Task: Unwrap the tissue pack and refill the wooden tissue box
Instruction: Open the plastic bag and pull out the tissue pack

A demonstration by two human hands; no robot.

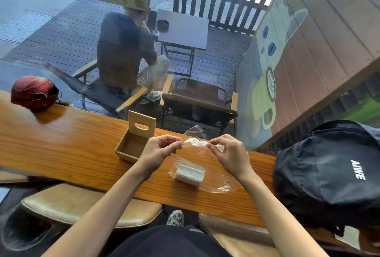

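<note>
Head: tissue pack (190,174) (white, clear-wrapped)

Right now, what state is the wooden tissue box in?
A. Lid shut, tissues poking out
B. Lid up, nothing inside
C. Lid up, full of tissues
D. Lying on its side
B: the wooden tissue box stands on the counter with its slotted lid tipped up and a bare interior, while the tissues still lie inside the clear wrapper that the left hand and right hand pinch at its top.
</note>
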